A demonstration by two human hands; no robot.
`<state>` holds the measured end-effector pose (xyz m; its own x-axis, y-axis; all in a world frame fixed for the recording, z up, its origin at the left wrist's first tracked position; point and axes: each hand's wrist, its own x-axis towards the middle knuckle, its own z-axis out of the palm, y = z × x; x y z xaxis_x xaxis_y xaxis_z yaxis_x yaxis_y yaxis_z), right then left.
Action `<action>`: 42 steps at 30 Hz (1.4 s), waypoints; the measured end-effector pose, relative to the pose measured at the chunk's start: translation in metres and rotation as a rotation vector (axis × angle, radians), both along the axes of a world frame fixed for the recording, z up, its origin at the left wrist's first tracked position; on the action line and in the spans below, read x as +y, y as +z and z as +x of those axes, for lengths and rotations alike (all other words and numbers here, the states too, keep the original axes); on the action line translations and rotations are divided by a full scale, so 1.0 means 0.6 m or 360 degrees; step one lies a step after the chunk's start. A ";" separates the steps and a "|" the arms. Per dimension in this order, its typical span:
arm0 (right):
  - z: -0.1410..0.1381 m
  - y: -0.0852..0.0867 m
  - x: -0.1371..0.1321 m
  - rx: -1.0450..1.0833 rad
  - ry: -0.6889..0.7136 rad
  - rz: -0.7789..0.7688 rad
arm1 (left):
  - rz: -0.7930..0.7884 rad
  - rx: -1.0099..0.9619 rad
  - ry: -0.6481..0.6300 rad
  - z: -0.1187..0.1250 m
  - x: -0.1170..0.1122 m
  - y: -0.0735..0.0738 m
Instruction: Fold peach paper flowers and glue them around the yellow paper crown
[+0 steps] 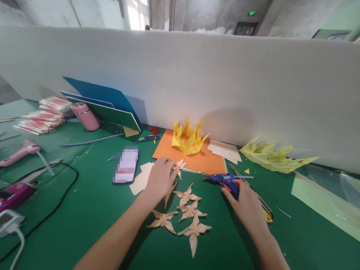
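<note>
My left hand [161, 178] is closed, its fingertips pinching a pale peach folded-paper flower [180, 165] just in front of the orange sheet. Part of that flower is hidden by the fingers. Around the handle of a blue glue gun [226, 182] my right hand [247, 200] is closed; the nozzle points left and a clear glue stick pokes out to the right. Several more peach paper flowers [194, 229] lie on the green table between my forearms. One peach piece [169, 195] sits right beside my left wrist.
A yellow paper crown [189, 144] stands on orange paper [163, 148]. A utility knife [266, 208] lies right of the glue gun, near a pale yellow folded-paper piece [275, 159]. Phone [128, 165], pink bottle [86, 117] and black cable [66, 197] are left. A white partition [180, 75] stands behind.
</note>
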<state>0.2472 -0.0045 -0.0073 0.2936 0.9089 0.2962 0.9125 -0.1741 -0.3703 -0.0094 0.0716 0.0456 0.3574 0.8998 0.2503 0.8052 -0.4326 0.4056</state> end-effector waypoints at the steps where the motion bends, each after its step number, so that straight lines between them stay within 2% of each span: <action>1: 0.001 -0.002 0.001 0.0016 -0.0007 -0.0035 | -0.0010 0.0043 0.0017 0.011 0.013 -0.002; 4: 0.006 -0.007 0.005 0.0115 -0.0045 -0.0118 | -0.0046 0.0173 0.0079 0.039 0.038 -0.018; 7: 0.014 -0.004 0.009 0.0320 -0.0143 -0.0188 | -0.0058 0.0214 0.0163 0.052 0.046 -0.034; 14: 0.021 0.021 0.005 0.0871 -0.0238 -0.0291 | -0.0070 0.0125 0.0060 0.040 0.046 -0.046; 17: 0.012 0.040 -0.003 0.1228 -0.0078 -0.0272 | -0.0074 -0.0067 -0.0037 0.030 0.043 -0.048; 21: -0.020 0.071 -0.008 0.1727 0.0311 -0.0369 | -0.0149 -0.0732 -0.0206 0.018 0.036 -0.056; 23: -0.038 0.079 -0.002 0.1844 0.0430 -0.0454 | -0.0258 -0.0958 -0.0229 0.015 0.031 -0.062; 27: -0.064 0.072 0.019 0.1785 0.0390 -0.0385 | -0.0506 -0.1448 -0.0200 0.010 0.025 -0.067; 32: -0.069 0.050 0.027 0.1668 0.0402 -0.0239 | -0.1021 -0.2162 -0.0296 0.001 0.021 -0.060; 37: -0.063 0.046 0.015 0.1334 0.0387 -0.0199 | -0.1193 -0.2373 -0.0439 0.000 0.013 -0.053; 42: -0.084 0.072 0.011 0.1080 0.0435 -0.0027 | -0.1440 -0.2458 -0.0488 0.004 0.009 -0.056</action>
<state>0.1968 0.0021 0.0357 0.1694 0.9789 0.1147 0.4945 0.0163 -0.8690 -0.0072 0.0768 0.0120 0.4644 0.8856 0.0059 -0.5380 0.2768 0.7962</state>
